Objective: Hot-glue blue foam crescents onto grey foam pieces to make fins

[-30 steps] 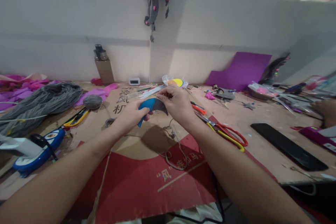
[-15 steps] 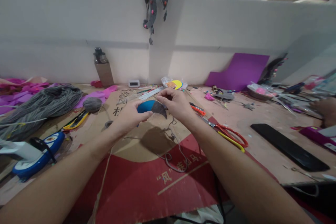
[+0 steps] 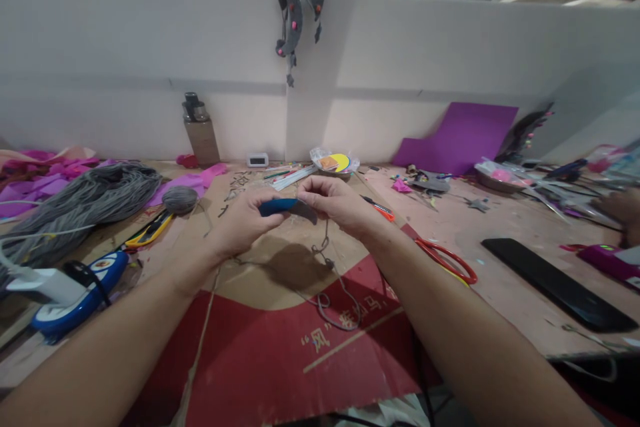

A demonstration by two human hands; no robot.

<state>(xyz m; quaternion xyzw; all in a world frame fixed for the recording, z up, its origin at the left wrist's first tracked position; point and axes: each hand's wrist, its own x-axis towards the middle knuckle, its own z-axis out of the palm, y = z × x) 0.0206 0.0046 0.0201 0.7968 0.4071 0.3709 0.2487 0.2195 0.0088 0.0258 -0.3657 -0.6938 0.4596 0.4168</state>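
Note:
My left hand (image 3: 245, 219) is closed around the blue part of a crescent shape (image 3: 278, 207), held above the cardboard. Its other end is covered in grey and now looks thin, seen nearly edge-on. At that grey end, my right hand (image 3: 330, 203) pinches with thumb and fingers bunched, apparently on grey yarn (image 3: 329, 261), though the fingertips hide the exact grip. The yarn hangs below my right hand and trails in loose loops over the red and brown cardboard (image 3: 250, 353).
Right of my hands lie an orange cutter (image 3: 384, 211) and red-handled scissors (image 3: 453, 260), with a black case (image 3: 555, 283) beyond. On the left are a yarn ball (image 3: 180, 200), yellow cutter (image 3: 150, 230) and blue power strip (image 3: 83, 313). Another person's hand (image 3: 623, 207) is far right.
The crescent has tipped from showing its flat face to nearly edge-on. My right hand's fingers have come down onto its grey end. The view has shifted slightly.

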